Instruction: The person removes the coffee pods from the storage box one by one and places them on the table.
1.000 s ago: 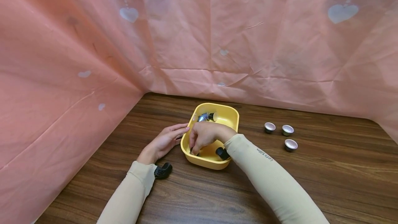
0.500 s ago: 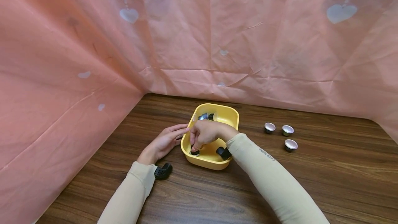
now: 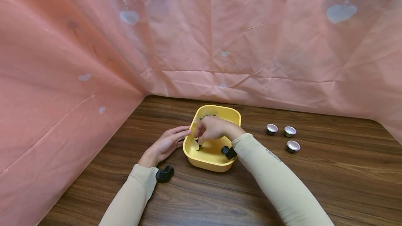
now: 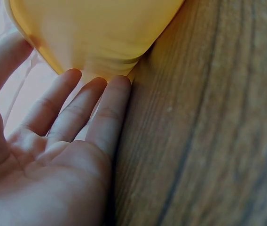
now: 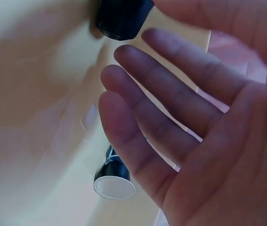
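My left hand (image 3: 165, 144) rests beside the yellow box (image 3: 208, 165), its extended fingers touching the outer left wall. In the left wrist view those fingertips (image 4: 70, 75) meet the box's side low by the tabletop. My right hand (image 3: 211, 129) is inside the box, reaching over its right rim. Near its thumb and index finger a black coffee capsule (image 3: 195, 145) lies on its side, pale lid turned outward. In the right wrist view this capsule (image 5: 124, 19) sits just beyond loosely extended fingers. Further capsules (image 5: 113, 181) lie at the box's far end, partly hidden by the right hand.
Three coffee capsules stand lid up on the wooden table (image 3: 329, 170) right of the box; one is the nearest capsule (image 3: 293, 146). Pink heart-printed cloth (image 3: 263, 51) hangs behind and to the left. A black wrist device (image 3: 228, 152) on my right arm dips into the box.
My right hand has moved slightly away from the box's near end. The capsule by its fingers went from lid down to lying on its side, a little farther back. The left hand stays put.
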Motion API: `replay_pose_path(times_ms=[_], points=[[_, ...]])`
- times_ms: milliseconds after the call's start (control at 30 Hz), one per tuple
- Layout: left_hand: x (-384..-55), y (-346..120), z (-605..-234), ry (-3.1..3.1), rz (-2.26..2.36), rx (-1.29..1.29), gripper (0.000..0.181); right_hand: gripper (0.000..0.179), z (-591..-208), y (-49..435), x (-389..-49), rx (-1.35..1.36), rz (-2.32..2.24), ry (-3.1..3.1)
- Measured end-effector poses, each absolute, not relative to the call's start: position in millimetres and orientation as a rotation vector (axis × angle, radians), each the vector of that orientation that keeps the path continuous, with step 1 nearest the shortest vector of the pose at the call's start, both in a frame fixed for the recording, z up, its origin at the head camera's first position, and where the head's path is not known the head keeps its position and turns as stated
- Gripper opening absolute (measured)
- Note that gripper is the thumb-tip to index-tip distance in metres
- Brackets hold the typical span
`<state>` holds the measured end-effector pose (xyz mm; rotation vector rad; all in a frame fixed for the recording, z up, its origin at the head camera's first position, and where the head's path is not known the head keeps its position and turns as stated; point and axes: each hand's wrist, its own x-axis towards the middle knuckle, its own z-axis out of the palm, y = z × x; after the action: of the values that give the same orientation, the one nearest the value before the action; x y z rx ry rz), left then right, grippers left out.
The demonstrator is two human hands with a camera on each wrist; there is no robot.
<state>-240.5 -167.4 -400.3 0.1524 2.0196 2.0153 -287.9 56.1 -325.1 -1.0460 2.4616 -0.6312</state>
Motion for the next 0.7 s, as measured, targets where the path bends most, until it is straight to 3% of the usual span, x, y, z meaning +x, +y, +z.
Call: replay_pose_path(times_ms=[267, 700], points=[[-240.4, -167.1, -401.4, 2.015, 2.021, 0.143, 0.048, 0.047, -328.4, 52.8, -283.0, -1.073, -0.585, 2.405], [-241.3, -168.2, -402.2, 2.024, 2.017, 0.177, 0.048, 0.029, -332.7, 45.7, -279.0, -1.082, -0.557, 2.521]])
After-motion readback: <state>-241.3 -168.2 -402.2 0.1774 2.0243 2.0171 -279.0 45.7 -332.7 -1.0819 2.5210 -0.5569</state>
